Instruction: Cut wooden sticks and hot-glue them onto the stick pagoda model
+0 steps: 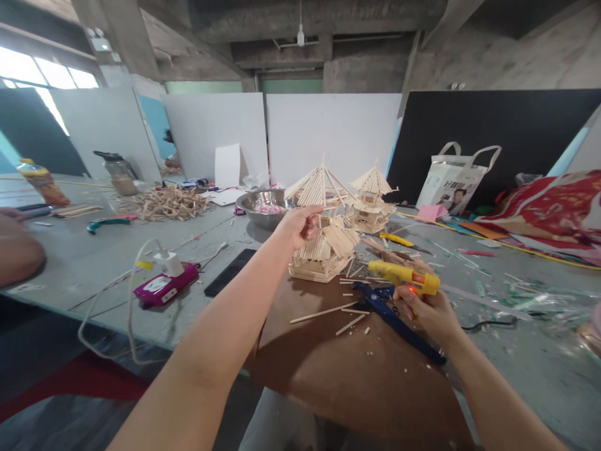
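A small pavilion model made of thin wooden sticks [322, 260] stands at the back edge of a brown board [323, 351]. My left hand [303, 227] is at its upper part, fingers closed in a pinch at the lower edge of the pointed roof; the exact grip is partly hidden. In my right hand [422, 310] is a yellow hot glue gun [404, 275], its nozzle towards the model and a red light glowing on it. Under the glue gun lies a blue-handled cutter [399, 322]. Loose sticks [323, 312] and small offcuts are scattered on the board.
A second stick pavilion [373, 200] and a metal bowl [265, 210] stand behind. Leftward are a phone [230, 272], a purple power strip [166, 285] with cables and a stick pile [169, 202]. A yellow-handled knife [404, 241] lies right. Another person's arm [19, 247] shows far left.
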Demonstrator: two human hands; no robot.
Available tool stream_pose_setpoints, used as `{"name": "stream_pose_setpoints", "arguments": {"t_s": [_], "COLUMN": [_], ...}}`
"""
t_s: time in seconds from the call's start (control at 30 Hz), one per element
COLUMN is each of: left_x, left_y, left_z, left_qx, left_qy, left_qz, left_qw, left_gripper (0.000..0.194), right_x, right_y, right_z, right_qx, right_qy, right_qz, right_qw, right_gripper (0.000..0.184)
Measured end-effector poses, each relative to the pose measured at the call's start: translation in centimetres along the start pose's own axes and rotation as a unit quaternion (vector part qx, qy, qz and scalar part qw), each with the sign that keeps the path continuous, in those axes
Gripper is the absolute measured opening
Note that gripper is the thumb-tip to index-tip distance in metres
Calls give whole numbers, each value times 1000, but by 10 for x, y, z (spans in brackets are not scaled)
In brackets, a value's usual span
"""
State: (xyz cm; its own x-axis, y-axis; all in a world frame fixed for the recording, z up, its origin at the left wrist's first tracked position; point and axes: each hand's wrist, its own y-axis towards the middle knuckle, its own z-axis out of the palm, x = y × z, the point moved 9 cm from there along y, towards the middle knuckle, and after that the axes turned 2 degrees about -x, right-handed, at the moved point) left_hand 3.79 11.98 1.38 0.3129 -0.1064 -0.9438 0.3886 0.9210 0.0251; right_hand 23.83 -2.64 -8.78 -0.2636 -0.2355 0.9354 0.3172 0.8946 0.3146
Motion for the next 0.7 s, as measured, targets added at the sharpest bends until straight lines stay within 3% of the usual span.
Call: {"name": "stream_pose_setpoints", "arguments": {"t_s": [0.47, 0.7], "left_x": [4, 6], "left_y": [-1, -4], "left_z": [-1, 0], "left_qx": [9, 14], "left_qy": [-18, -13], "left_qz": [-25, -6], "left_qw": [999, 1000], "left_gripper": [20, 6], "right_x": [7, 4], "right_y": [-1, -1], "right_z": [2, 2], "right_qx": [-1, 5], "right_qy": [5, -2], "right_qz": [-7, 2], "right_qw": [1000, 1000], "right_gripper": [32, 32]}}
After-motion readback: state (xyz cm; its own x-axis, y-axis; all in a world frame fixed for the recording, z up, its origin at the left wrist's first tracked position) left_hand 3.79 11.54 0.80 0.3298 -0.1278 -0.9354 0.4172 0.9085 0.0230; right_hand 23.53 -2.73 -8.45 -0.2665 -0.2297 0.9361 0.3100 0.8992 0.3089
